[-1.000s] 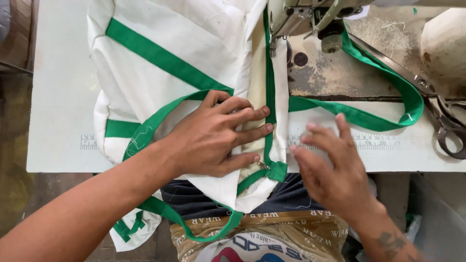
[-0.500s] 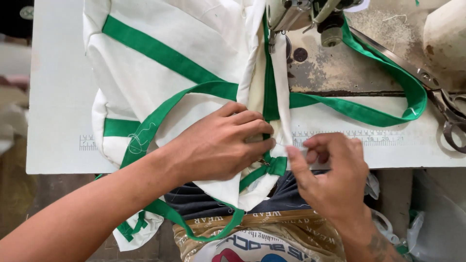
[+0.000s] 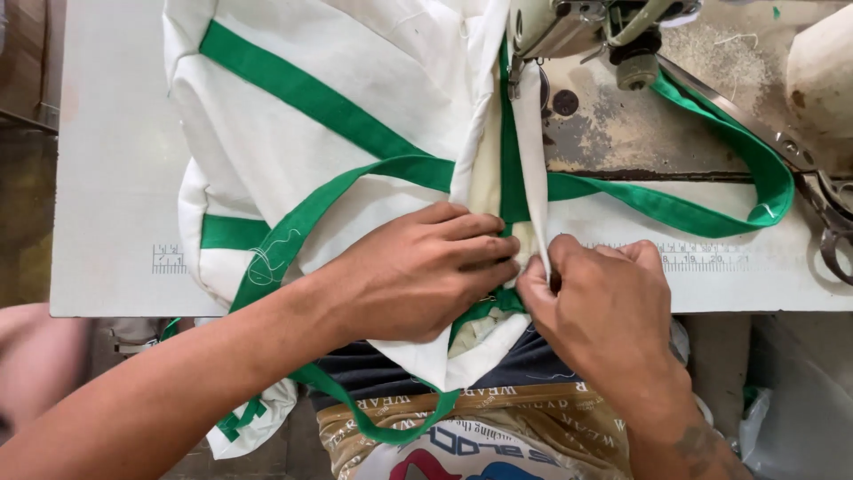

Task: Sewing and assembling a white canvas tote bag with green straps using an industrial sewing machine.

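A white fabric bag (image 3: 293,142) with green trim lies bunched on the sewing table. My left hand (image 3: 418,271) presses flat on the cloth beside the seam, fingers pointing right. My right hand (image 3: 604,307) pinches the white cloth edge (image 3: 531,178) and green binding (image 3: 508,169) at the table's near edge, touching the left fingertips. The seam runs straight up to the sewing machine head (image 3: 577,27) and its presser foot. A green strap (image 3: 711,200) loops away to the right over the machine bed.
The white table (image 3: 107,178) has a printed ruler scale along its front edge. Metal scissors (image 3: 831,222) lie at the far right beside a pale rounded object (image 3: 822,80). The worn machine bed (image 3: 657,124) sits behind the seam. My lap shows below the table.
My right hand has moved left and closed onto the cloth edge beside the left hand. The left hand stays pressed on the fabric.
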